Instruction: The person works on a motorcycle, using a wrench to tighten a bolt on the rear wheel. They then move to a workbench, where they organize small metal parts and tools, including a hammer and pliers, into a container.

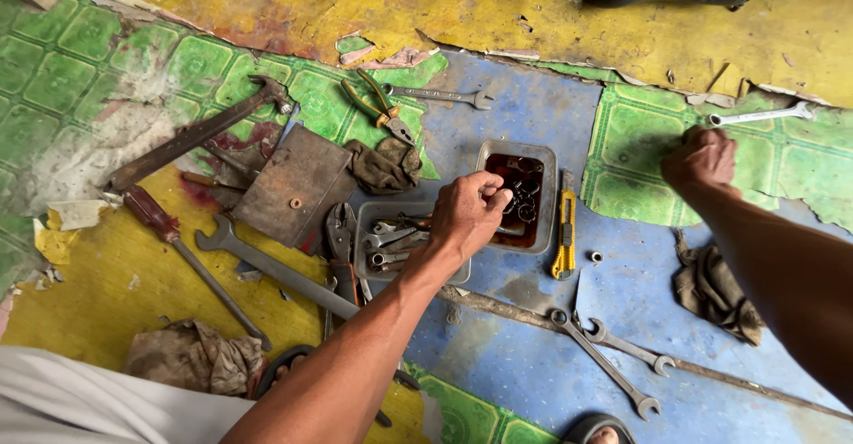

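Far left on the floor (133,266), a long rusty metal bar (191,136) is lying at a slant, and below it a red-handled screwdriver (182,253) is pointing down toward a crumpled dirty rag (191,355). Next to these a large open-ended wrench (271,266) is lying diagonally, with a flat rusty plate (293,184) just above it. Green-and-yellow pliers (378,106) are resting above a small dark rag (384,167), and a thin wrench (440,96) is lying to their right.

Moving toward the middle, a grey tray (366,271) is holding small wrenches, and locking pliers (340,235) are lying at its left edge. The left hand (466,213) is hovering over the seam between this tray and a second metal tray of dark oily liquid (544,191); its fingers are curled together at the tips over the small metal parts in that liquid, though whether they are pinching one cannot be told.

Just right of the oily tray a yellow utility knife (563,235) is lying upright, with a small nut (596,256) beside it. Lower down, two crossed wrenches (609,360) are resting on the blue patch of floor. Further right, the right hand (702,160) is pressing down on the green flooring, fingers bunched into a loose fist. A silver wrench (762,115) is lying just above it, and another dark rag (715,293) below.
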